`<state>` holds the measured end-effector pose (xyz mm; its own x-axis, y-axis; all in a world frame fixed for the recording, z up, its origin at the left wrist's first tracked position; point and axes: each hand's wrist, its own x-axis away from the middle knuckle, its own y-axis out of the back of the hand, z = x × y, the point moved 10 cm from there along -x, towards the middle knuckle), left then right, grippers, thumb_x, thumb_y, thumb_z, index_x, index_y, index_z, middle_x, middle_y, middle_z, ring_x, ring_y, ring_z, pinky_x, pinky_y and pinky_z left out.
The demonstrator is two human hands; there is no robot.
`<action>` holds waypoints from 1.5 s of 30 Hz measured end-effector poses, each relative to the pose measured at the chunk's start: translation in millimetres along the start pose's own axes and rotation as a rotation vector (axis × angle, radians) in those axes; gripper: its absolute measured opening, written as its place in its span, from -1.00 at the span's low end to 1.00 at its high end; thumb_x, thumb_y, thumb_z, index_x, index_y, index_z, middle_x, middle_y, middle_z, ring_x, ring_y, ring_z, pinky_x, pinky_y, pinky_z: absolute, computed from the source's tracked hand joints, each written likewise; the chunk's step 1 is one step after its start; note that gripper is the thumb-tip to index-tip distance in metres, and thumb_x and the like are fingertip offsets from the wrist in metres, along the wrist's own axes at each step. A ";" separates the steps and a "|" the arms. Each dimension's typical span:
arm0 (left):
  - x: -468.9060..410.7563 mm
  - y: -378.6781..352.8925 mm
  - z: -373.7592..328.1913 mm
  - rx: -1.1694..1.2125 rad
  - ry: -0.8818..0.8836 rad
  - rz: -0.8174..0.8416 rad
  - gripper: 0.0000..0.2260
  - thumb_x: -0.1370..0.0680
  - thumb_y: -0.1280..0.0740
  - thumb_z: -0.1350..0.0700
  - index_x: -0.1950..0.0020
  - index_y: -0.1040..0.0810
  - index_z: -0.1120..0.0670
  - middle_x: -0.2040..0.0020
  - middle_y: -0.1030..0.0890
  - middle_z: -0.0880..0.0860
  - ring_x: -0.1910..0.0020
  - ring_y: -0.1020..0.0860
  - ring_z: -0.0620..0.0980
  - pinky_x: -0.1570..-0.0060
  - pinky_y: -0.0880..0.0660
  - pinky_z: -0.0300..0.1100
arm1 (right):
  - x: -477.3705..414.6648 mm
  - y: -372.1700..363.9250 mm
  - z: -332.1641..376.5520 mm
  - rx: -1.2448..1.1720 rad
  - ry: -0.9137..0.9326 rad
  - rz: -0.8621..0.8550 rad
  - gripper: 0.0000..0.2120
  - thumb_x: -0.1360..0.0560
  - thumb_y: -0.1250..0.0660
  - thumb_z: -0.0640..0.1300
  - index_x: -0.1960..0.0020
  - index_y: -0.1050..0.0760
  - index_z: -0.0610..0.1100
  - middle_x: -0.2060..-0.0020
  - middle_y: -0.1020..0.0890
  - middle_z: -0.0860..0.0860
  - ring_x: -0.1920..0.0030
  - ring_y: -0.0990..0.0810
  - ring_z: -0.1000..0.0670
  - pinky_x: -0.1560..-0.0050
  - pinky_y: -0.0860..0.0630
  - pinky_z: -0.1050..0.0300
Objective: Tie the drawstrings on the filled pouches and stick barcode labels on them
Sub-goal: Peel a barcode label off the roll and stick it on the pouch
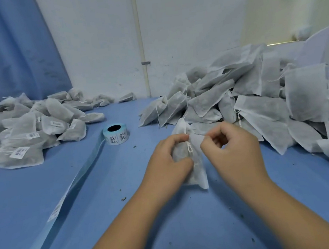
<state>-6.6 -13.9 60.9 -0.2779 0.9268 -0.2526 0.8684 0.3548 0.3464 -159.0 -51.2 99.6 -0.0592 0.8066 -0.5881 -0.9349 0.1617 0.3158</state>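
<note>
A white filled pouch (199, 167) stands upright over the middle of the blue table, between my two hands. My left hand (170, 160) grips the pouch's body, its fingertips at the gathered neck. My right hand (232, 148) pinches one end of the white drawstring (189, 147), which shows a small loop at the neck. A roll of barcode labels (116, 134) lies to the left, and its backing strip (78, 176) trails toward the near left edge.
A heap of labelled pouches (29, 125) covers the left of the blue table (127, 208). A larger pile of unlabelled pouches (257, 99) fills the right side up to the white wall. A blue curtain (11, 48) hangs at far left. Small crumbs dot the table.
</note>
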 end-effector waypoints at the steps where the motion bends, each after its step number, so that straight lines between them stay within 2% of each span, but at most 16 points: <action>1: 1.0 -0.3 -1.4 -0.006 -0.013 0.003 -0.57 -0.45 -0.31 0.28 -0.09 -0.49 -0.25 -0.18 -0.53 -0.11 -0.04 -0.49 -0.28 0.13 -0.37 -0.48 | 1.5 -0.3 2.7 0.015 0.019 -0.005 -0.87 -0.35 -0.38 -0.17 0.33 -0.48 -0.02 0.41 -0.54 0.13 0.31 -0.49 0.11 0.26 -0.40 0.21; 4: 3.5 0.3 -4.0 -0.012 -0.040 0.000 -0.59 -0.46 -0.32 0.25 -0.09 -0.49 -0.26 -0.18 -0.53 -0.15 -0.11 -0.48 -0.32 0.03 -0.39 -0.49 | 3.7 0.6 9.4 0.036 0.060 -0.021 -0.86 -0.35 -0.39 -0.20 0.33 -0.48 -0.04 0.41 -0.53 0.12 0.32 -0.49 0.10 0.27 -0.42 0.20; 8: 3.8 5.4 -5.2 0.013 -0.047 -0.061 -0.77 -0.53 -0.35 0.09 -0.12 -0.54 -0.19 -0.14 -0.54 -0.21 -0.10 -0.47 -0.36 -0.08 -0.39 -0.39 | 2.9 5.7 11.7 0.012 0.065 -0.033 -0.86 -0.34 -0.39 -0.20 0.34 -0.48 -0.02 0.41 -0.54 0.12 0.32 -0.49 0.12 0.29 -0.38 0.31; 13: 3.5 12.3 -3.7 0.056 -0.032 -0.134 -0.88 -0.53 -0.35 0.00 -0.05 -0.58 -0.18 -0.08 -0.57 -0.21 -0.03 -0.48 -0.37 0.03 -0.37 -0.49 | 1.4 9.9 9.3 -0.040 0.022 -0.032 -0.89 -0.33 -0.36 -0.16 0.34 -0.50 0.00 0.37 -0.58 0.11 0.29 -0.53 0.11 0.30 -0.38 0.35; 18: 2.7 16.3 -2.6 0.107 -0.021 -0.165 -0.89 -0.54 -0.36 0.04 -0.02 -0.60 -0.15 -0.07 -0.61 -0.17 -0.04 -0.53 -0.29 -0.02 -0.42 -0.36 | 0.9 11.7 7.3 -0.085 -0.019 -0.031 -0.88 -0.33 -0.35 -0.17 0.35 -0.51 0.01 0.34 -0.59 0.17 0.34 -0.51 0.15 0.33 -0.38 0.38; 20: 4.0 16.4 -3.2 0.153 -0.017 -0.160 -0.89 -0.50 -0.34 -0.01 0.01 -0.61 -0.15 -0.04 -0.62 -0.17 -0.01 -0.55 -0.27 0.05 -0.42 -0.37 | 0.5 12.7 7.3 -0.092 -0.026 -0.032 -0.88 -0.32 -0.34 -0.17 0.35 -0.50 0.00 0.35 -0.59 0.17 0.35 -0.50 0.15 0.33 -0.37 0.38; 22: 4.9 17.3 -3.8 0.197 -0.009 -0.168 -0.92 -0.53 -0.33 0.00 0.05 -0.62 -0.12 0.02 -0.62 -0.17 0.07 -0.54 -0.29 0.15 -0.38 -0.46 | 0.2 13.9 6.9 -0.096 -0.031 -0.033 -0.88 -0.33 -0.35 -0.18 0.35 -0.50 0.00 0.37 -0.59 0.16 0.35 -0.50 0.15 0.34 -0.37 0.37; 24: 5.5 18.6 -4.0 0.216 0.002 -0.186 -0.90 -0.56 -0.31 -0.01 0.10 -0.61 -0.09 0.09 -0.61 -0.18 0.14 -0.52 -0.30 0.21 -0.35 -0.48 | 0.2 14.4 6.4 -0.095 -0.037 -0.030 -0.88 -0.34 -0.35 -0.19 0.34 -0.51 -0.02 0.37 -0.59 0.16 0.36 -0.49 0.15 0.34 -0.35 0.34; 26: 6.2 19.9 -3.0 0.226 0.024 -0.207 -0.84 -0.54 -0.30 -0.09 0.16 -0.58 -0.08 0.18 -0.59 -0.19 0.22 -0.51 -0.27 0.24 -0.35 -0.39 | 0.2 14.5 6.1 -0.092 -0.042 -0.028 -0.88 -0.34 -0.35 -0.19 0.34 -0.51 -0.02 0.37 -0.59 0.16 0.36 -0.49 0.15 0.31 -0.35 0.26; 29: 7.3 22.3 -2.3 0.256 0.030 -0.238 -0.75 -0.54 -0.31 -0.14 0.21 -0.54 0.00 0.30 -0.54 -0.16 0.30 -0.47 -0.19 0.26 -0.35 -0.30 | 0.1 14.5 6.9 -0.088 -0.039 -0.029 -0.87 -0.35 -0.36 -0.20 0.35 -0.51 -0.02 0.37 -0.59 0.15 0.36 -0.49 0.14 0.30 -0.35 0.24; 33: 7.2 26.2 1.6 0.270 0.044 -0.257 -0.81 -0.51 -0.38 -0.07 0.25 -0.52 -0.04 0.34 -0.51 -0.20 0.32 -0.46 -0.18 0.32 -0.36 -0.35 | 0.8 14.4 7.3 -0.087 -0.037 -0.031 -0.86 -0.34 -0.35 -0.20 0.35 -0.51 -0.01 0.37 -0.59 0.16 0.35 -0.50 0.15 0.33 -0.35 0.33; 37: 6.7 22.3 7.2 0.268 0.098 -0.212 -0.94 -0.42 -0.40 0.02 0.18 -0.54 -0.12 0.23 -0.57 -0.18 0.22 -0.53 -0.10 0.23 -0.43 -0.19 | 1.2 15.9 7.0 -0.106 -0.044 -0.039 -0.85 -0.35 -0.35 -0.21 0.35 -0.51 0.00 0.37 -0.59 0.15 0.37 -0.49 0.16 0.33 -0.37 0.39; 40: 6.6 19.3 7.3 0.250 0.103 -0.177 -0.83 -0.50 -0.36 0.13 0.11 -0.55 -0.17 0.06 -0.62 -0.12 0.14 -0.58 -0.07 0.17 -0.48 -0.14 | 0.9 17.6 6.0 -0.115 -0.058 -0.048 -0.88 -0.36 -0.35 -0.18 0.33 -0.52 -0.01 0.36 -0.59 0.15 0.38 -0.49 0.16 0.35 -0.35 0.37; 42: 7.5 16.9 5.5 0.232 0.096 -0.149 -0.80 -0.51 -0.34 0.15 0.06 -0.55 -0.18 -0.01 -0.62 -0.12 0.10 -0.58 -0.09 0.17 -0.47 -0.18 | 1.3 19.7 6.3 -0.112 -0.059 -0.060 -0.89 -0.36 -0.35 -0.18 0.32 -0.52 -0.01 0.36 -0.59 0.15 0.37 -0.49 0.15 0.34 -0.35 0.36; 45: 8.4 13.6 1.4 0.187 0.062 -0.130 -0.75 -0.52 -0.33 0.19 -0.01 -0.51 -0.19 0.05 -0.57 -0.19 0.22 -0.54 -0.26 0.29 -0.41 -0.38 | 3.2 21.9 9.2 -0.104 -0.038 -0.088 -0.86 -0.37 -0.36 -0.19 0.32 -0.52 0.00 0.37 -0.59 0.12 0.35 -0.50 0.12 0.31 -0.37 0.32</action>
<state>3.4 -1.5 62.2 -0.4123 0.8825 -0.2265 0.8829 0.4483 0.1395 -176.5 -39.9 111.5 0.0362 0.8130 -0.5812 -0.9673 0.1745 0.1839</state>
